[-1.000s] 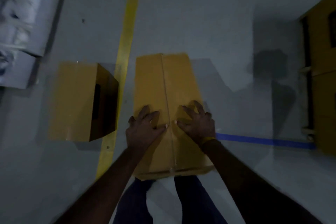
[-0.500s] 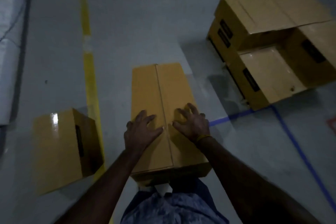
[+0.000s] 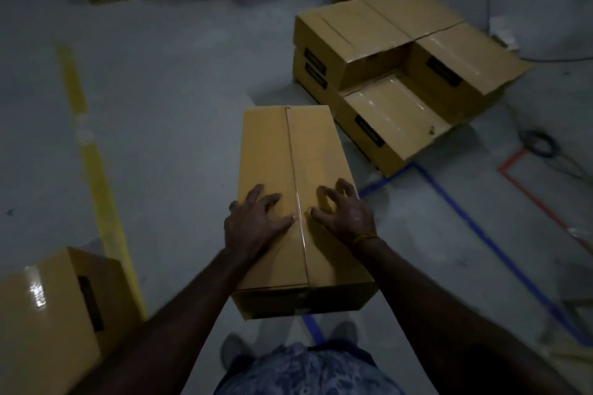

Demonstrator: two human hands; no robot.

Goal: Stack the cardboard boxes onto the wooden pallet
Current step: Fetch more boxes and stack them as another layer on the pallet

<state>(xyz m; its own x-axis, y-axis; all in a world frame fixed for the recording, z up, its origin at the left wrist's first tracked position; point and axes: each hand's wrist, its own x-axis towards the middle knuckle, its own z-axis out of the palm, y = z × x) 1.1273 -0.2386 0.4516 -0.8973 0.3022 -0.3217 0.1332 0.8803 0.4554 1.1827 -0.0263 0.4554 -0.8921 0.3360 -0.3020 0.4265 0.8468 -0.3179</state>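
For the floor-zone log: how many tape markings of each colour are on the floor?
Yellow tape: 1
Blue tape: 1
Red tape: 1
Total: 3

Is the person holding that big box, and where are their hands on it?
Both hands, left hand and right hand, rest on the cardboard box top; any real grip cannot be told.

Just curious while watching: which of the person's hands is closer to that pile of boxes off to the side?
Right. The right hand rests on the box's top on the stack's side; the left hand rests across the seam, farther away.
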